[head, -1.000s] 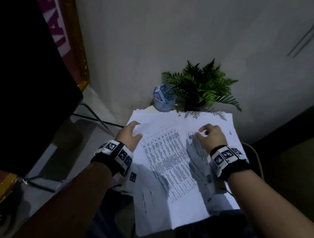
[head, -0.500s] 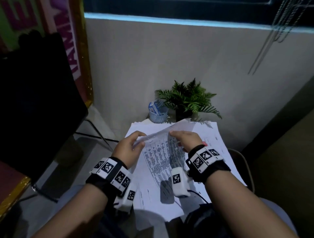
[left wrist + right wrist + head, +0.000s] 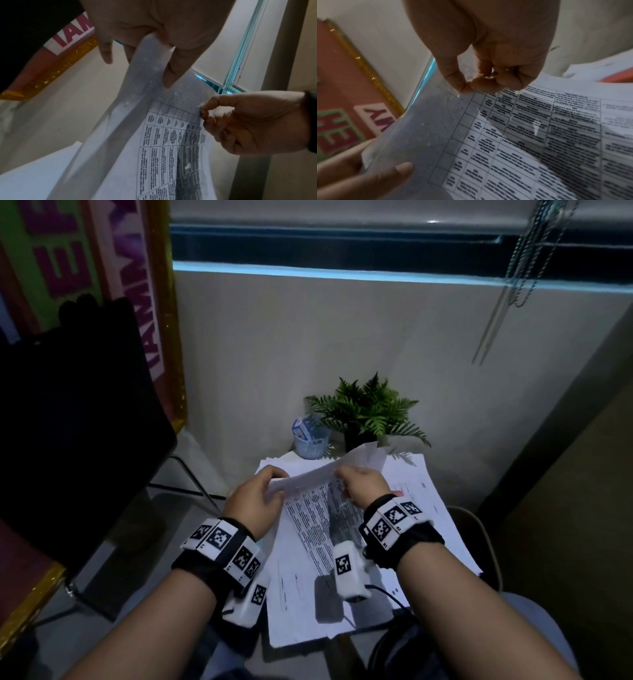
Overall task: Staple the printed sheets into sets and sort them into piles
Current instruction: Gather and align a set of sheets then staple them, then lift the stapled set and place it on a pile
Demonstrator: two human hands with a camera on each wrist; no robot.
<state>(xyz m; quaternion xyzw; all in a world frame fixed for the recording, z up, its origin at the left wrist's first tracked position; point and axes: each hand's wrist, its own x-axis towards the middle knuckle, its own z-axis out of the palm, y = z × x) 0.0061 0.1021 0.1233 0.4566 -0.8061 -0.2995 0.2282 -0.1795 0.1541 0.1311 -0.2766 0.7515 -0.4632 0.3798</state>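
A set of printed sheets (image 3: pixel 313 508) with a table of text is raised at its far edge above the paper stack (image 3: pixel 428 498). My left hand (image 3: pixel 274 479) grips the left corner, thumb on top and fingers under (image 3: pixel 150 56). My right hand (image 3: pixel 342 475) pinches the same far edge further right between thumb and forefinger (image 3: pixel 467 86). In the left wrist view the right hand (image 3: pixel 204 111) pinches the sheet beside the table's top row. The sheets' (image 3: pixel 530 135) near part still lies on the stack. No stapler is clearly in view.
The stack covers a small table, with a potted fern (image 3: pixel 366 412) and a blue mesh cup (image 3: pixel 311 440) at its far edge against the wall. An orange object (image 3: pixel 618 77) lies among the papers on the right. A black chair (image 3: pixel 78 422) stands to the left.
A second ago both hands lay on the papers; now they hold the sheets' far edge lifted off the stack. My head has tilted up, showing more wall.
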